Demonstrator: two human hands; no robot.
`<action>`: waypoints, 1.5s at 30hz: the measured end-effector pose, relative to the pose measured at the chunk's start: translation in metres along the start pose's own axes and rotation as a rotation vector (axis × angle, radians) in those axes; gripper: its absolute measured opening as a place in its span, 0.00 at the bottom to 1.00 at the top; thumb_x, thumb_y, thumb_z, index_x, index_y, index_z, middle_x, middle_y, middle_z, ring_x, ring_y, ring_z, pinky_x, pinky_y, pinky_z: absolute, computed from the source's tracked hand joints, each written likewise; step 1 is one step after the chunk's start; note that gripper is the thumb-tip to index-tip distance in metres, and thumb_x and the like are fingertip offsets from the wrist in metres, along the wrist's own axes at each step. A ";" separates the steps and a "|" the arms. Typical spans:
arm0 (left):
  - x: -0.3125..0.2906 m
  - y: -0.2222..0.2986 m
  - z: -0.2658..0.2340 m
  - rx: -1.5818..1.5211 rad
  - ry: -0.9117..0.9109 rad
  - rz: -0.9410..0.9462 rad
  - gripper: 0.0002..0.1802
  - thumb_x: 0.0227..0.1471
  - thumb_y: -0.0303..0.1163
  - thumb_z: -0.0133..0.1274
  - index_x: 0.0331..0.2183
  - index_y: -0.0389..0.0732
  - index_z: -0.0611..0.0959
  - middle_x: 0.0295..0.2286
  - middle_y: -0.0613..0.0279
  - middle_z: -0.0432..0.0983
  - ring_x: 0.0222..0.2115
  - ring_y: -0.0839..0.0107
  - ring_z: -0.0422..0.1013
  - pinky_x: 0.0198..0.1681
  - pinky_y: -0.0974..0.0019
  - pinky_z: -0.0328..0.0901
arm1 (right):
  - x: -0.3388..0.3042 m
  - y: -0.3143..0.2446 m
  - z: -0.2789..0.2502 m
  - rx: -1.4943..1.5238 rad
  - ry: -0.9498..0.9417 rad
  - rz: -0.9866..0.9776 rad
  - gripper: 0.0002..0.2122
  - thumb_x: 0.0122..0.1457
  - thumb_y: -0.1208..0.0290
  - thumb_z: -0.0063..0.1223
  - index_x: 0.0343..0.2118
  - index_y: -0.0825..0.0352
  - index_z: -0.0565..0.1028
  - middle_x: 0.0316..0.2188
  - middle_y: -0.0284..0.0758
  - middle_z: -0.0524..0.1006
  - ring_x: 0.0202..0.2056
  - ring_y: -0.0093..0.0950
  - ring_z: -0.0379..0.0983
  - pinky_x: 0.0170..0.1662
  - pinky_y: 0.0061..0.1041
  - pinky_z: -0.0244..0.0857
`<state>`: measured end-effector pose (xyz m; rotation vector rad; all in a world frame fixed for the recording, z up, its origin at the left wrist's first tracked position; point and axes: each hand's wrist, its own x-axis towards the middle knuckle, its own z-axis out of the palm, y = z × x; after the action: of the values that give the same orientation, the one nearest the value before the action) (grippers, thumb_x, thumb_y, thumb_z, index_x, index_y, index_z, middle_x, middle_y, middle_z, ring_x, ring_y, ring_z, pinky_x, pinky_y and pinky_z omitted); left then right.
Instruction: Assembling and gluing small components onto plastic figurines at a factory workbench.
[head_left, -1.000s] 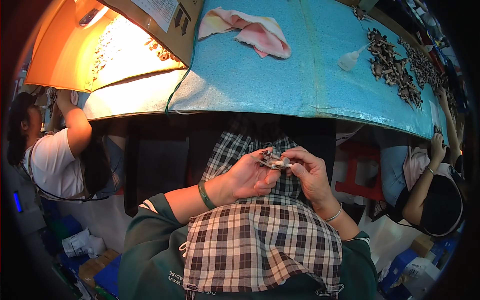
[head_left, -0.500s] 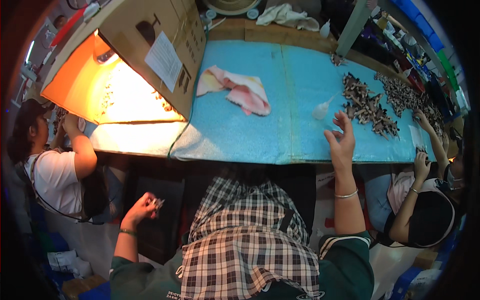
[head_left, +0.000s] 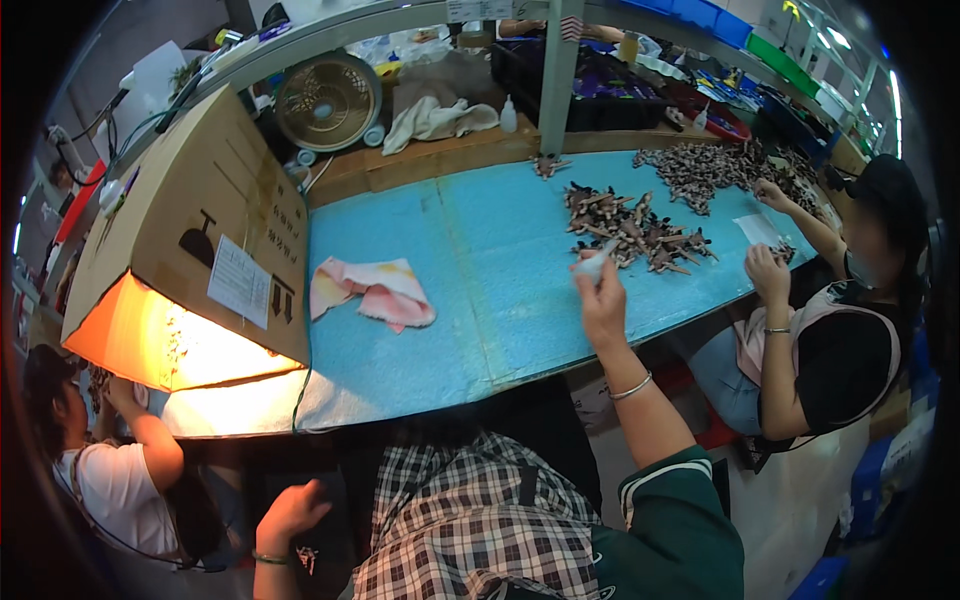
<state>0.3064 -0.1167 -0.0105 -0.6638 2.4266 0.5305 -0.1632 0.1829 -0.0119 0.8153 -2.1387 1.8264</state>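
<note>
My right hand (head_left: 604,310) is closed round a small white squeeze bottle (head_left: 596,264) with a thin nozzle. It is above the blue table cover, at the near edge of a pile of small brown-and-pale figure-like pieces (head_left: 625,225). Low on the left, off the table, is my left hand (head_left: 292,510), its fingers loosely bent and apart. Nothing shows in it. A few small pale pieces (head_left: 307,560) appear against the dark area just below that hand; what they rest on is unclear.
A cardboard box (head_left: 200,230), lit orange inside, stands on the table's left. Beside it lies a pink-and-white cloth (head_left: 375,290). A fan (head_left: 328,105) and a metal post (head_left: 557,85) are behind. One person sits at the right (head_left: 850,350), another at the left (head_left: 110,480).
My right hand has taken hold of the squeeze bottle that stood on the table. The small pieces at my left hand's fingers are now below it. The view has turned right.
</note>
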 end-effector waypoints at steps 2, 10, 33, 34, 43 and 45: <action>0.014 0.097 -0.062 -0.119 0.273 0.444 0.22 0.46 0.34 0.58 0.43 0.37 0.75 0.35 0.50 0.75 0.36 0.51 0.72 0.38 0.56 0.68 | 0.012 0.010 -0.020 0.043 0.155 -0.071 0.12 0.61 0.71 0.49 0.45 0.70 0.70 0.34 0.38 0.78 0.35 0.28 0.74 0.37 0.25 0.67; 0.189 0.343 -0.135 0.083 0.590 1.208 0.30 0.47 0.30 0.57 0.53 0.42 0.67 0.53 0.49 0.62 0.52 0.50 0.63 0.51 0.55 0.63 | 0.086 0.044 -0.074 -0.236 0.314 -0.032 0.12 0.62 0.72 0.46 0.46 0.70 0.70 0.33 0.42 0.77 0.32 0.33 0.75 0.35 0.29 0.68; 0.192 0.247 -0.134 0.059 0.692 0.680 0.31 0.43 0.25 0.57 0.51 0.40 0.68 0.51 0.47 0.63 0.46 0.48 0.66 0.48 0.53 0.64 | 0.081 0.015 0.112 0.302 -0.087 0.086 0.11 0.58 0.75 0.49 0.43 0.72 0.71 0.34 0.38 0.77 0.36 0.26 0.75 0.38 0.26 0.68; 0.188 0.244 -0.134 0.096 0.762 0.644 0.29 0.45 0.25 0.55 0.51 0.40 0.69 0.52 0.48 0.62 0.47 0.50 0.66 0.48 0.53 0.64 | 0.078 0.006 0.106 0.317 -0.088 0.079 0.12 0.60 0.74 0.48 0.45 0.72 0.69 0.36 0.38 0.77 0.36 0.25 0.74 0.40 0.24 0.68; 0.217 0.252 -0.141 0.282 0.710 0.814 0.28 0.43 0.22 0.50 0.50 0.38 0.70 0.54 0.49 0.58 0.42 0.53 0.67 0.42 0.55 0.66 | -0.025 -0.066 0.023 0.599 -0.077 0.388 0.14 0.63 0.73 0.43 0.50 0.72 0.65 0.35 0.36 0.73 0.33 0.26 0.74 0.30 0.20 0.70; 0.221 0.255 -0.139 0.271 0.728 0.786 0.28 0.41 0.21 0.50 0.49 0.38 0.70 0.53 0.48 0.59 0.41 0.53 0.67 0.42 0.56 0.67 | -0.050 -0.070 0.008 0.580 -0.112 0.414 0.15 0.63 0.73 0.43 0.51 0.73 0.65 0.33 0.36 0.73 0.32 0.25 0.73 0.29 0.20 0.69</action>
<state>-0.0528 -0.0567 0.0168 0.3218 3.3494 0.2426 -0.0831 0.1835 0.0202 0.6113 -1.9606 2.7487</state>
